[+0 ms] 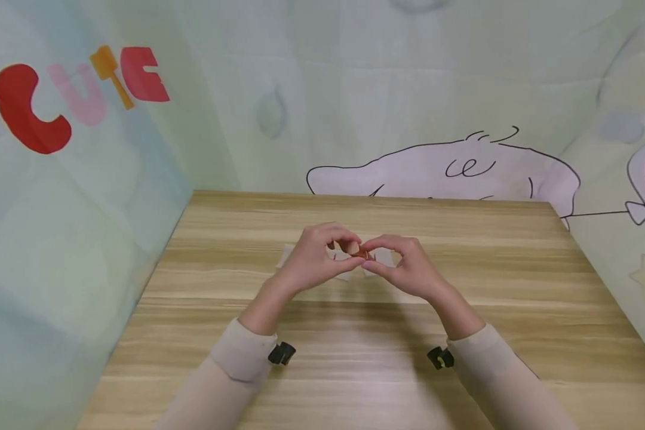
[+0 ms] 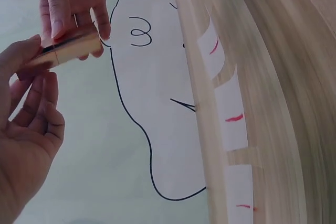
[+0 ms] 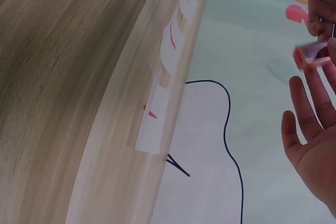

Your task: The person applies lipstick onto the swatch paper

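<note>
A shiny copper-coloured lipstick tube (image 1: 362,254) is held above the table between both hands. My left hand (image 1: 313,257) pinches one end between thumb and fingers. From the other side, my right hand (image 1: 408,264) pinches the opposite end. In the left wrist view, the lipstick tube (image 2: 76,49) shows a seam around its middle and looks closed. Only one end of the lipstick tube (image 3: 304,57) shows in the right wrist view; fingers hide the rest. Below and behind the hands, white paper pieces (image 2: 231,129) lie on the table, each with a red streak.
The wood-grain table (image 1: 333,334) reaches to a printed cloth backdrop (image 1: 355,89) at the back and both sides. Small black devices (image 1: 282,353) sit at both wrists, by the sleeve cuffs.
</note>
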Tool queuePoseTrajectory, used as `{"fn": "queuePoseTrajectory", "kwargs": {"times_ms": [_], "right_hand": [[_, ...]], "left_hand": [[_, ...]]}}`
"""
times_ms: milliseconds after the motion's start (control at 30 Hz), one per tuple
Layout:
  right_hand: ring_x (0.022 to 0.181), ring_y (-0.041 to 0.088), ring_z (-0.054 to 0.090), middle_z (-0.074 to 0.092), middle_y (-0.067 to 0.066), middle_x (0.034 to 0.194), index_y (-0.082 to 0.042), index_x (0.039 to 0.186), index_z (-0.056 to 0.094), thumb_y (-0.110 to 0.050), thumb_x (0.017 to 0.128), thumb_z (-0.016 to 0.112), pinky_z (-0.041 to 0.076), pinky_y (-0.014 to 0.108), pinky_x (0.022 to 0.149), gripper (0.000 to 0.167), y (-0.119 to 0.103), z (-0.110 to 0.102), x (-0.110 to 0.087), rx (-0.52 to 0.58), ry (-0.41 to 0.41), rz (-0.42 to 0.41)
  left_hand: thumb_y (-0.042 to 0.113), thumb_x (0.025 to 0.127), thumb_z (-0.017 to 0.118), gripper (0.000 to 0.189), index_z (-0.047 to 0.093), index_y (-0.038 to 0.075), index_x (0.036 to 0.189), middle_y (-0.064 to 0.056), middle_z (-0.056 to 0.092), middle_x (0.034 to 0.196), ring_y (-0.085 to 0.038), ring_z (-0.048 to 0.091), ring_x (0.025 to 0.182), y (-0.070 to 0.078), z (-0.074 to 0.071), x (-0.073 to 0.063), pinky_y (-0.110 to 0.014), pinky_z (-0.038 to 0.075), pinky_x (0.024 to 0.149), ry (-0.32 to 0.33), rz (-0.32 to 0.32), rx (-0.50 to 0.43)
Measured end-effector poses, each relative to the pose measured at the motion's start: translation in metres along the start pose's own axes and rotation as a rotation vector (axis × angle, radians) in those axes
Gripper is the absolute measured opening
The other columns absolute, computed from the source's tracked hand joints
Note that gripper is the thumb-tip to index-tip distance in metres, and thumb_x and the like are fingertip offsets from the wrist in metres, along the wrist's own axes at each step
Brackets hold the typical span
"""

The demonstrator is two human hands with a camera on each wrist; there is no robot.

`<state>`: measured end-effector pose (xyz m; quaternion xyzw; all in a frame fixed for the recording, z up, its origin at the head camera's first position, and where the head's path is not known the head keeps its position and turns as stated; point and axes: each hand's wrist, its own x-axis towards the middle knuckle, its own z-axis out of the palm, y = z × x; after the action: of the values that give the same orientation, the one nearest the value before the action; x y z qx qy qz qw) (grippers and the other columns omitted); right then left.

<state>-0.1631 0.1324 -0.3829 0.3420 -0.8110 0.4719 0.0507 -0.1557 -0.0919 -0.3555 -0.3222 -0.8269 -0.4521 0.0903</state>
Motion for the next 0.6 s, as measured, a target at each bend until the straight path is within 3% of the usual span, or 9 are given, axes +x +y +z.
{"fn": "queuePoseTrajectory", "kwargs": {"times_ms": [300,600], "right_hand": [[0.091,0.013,0.067,0.074,-0.008,0.098,-0.014,0.11,0.077,-0.012,0.088,0.08,0.054,0.036,0.086,0.022,0.007,-0.009,-0.008,0.022,-0.016,0.027],[0.09,0.015,0.067,0.075,-0.001,0.101,-0.009,0.108,0.077,-0.008,0.088,0.079,0.055,0.036,0.083,0.02,0.022,-0.02,-0.017,0.018,0.006,0.046]], "left_hand": [[0.016,0.078,0.089,0.022,0.077,0.01,0.095,0.006,0.07,0.086,-0.008,0.061,0.079,-0.003,0.02,0.011,-0.028,0.05,0.072,0.009,-0.005,-0.097],[0.014,0.08,0.088,0.021,0.077,0.009,0.097,0.004,0.071,0.089,-0.012,0.064,0.081,-0.009,0.041,0.026,-0.039,0.053,0.077,-0.029,-0.014,-0.108]]}}
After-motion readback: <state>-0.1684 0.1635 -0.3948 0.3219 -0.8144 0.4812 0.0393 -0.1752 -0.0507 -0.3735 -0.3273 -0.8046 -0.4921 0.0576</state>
